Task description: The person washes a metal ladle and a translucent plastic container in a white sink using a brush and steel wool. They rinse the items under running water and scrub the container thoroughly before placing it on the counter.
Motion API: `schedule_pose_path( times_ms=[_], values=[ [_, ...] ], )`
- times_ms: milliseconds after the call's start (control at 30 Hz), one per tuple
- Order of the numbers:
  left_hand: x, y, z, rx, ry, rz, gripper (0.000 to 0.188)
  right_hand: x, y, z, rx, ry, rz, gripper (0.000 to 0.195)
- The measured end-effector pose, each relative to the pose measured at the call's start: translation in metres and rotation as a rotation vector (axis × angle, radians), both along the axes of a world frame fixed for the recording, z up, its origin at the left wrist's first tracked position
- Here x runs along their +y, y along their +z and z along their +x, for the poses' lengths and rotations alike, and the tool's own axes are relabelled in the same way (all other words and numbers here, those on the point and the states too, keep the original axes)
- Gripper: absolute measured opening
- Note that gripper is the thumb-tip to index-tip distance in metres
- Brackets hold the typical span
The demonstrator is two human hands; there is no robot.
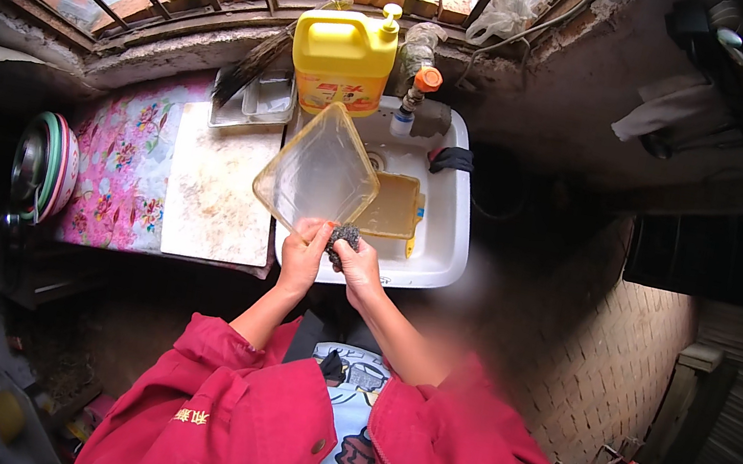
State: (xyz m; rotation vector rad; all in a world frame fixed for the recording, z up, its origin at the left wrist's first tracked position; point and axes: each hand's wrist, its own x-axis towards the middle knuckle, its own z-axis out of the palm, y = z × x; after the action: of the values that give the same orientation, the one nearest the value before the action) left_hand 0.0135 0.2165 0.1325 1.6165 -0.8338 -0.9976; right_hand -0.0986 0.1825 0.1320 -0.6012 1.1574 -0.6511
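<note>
My left hand (302,257) grips the near corner of a clear, yellowed plastic container (315,170), tilted above the left side of a white sink (451,246). In my right hand (359,271) is a dark scouring pad (344,236), pressed close to that same corner. Inside the basin sits a second rectangular container (391,206) filled with brownish water, partly hidden by the held one. A yellow-handled brush (410,246) lies against its right side. The sink's drain shows just above it.
A yellow detergent jug (342,63) with a pump stands behind the basin, left of an orange-handled tap (428,79). A dark cloth (452,161) drapes over the sink's right rim. Leftward are a stained white board (221,198), a whisk broom (252,65) and stacked basins (47,167).
</note>
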Motion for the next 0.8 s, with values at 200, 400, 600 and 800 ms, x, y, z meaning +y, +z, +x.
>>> schedule_pose_path(
  times_ms=[200,400,600,800],
  values=[
    [0.007,0.006,0.017,0.296,-0.126,0.156,0.03,-0.044,-0.018,-0.03,-0.093,-0.095,0.095,0.01],
    [0.001,-0.004,0.014,0.28,-0.089,0.138,0.028,-0.018,-0.02,-0.011,-0.081,-0.082,0.183,0.01],
    [0.006,0.001,0.018,0.115,-0.124,0.113,0.027,-0.039,-0.021,-0.026,-0.185,-0.169,0.233,0.009],
    [0.003,-0.011,0.013,0.088,-0.086,0.087,0.027,-0.002,-0.021,-0.004,-0.134,-0.158,0.226,0.009]
  ],
)
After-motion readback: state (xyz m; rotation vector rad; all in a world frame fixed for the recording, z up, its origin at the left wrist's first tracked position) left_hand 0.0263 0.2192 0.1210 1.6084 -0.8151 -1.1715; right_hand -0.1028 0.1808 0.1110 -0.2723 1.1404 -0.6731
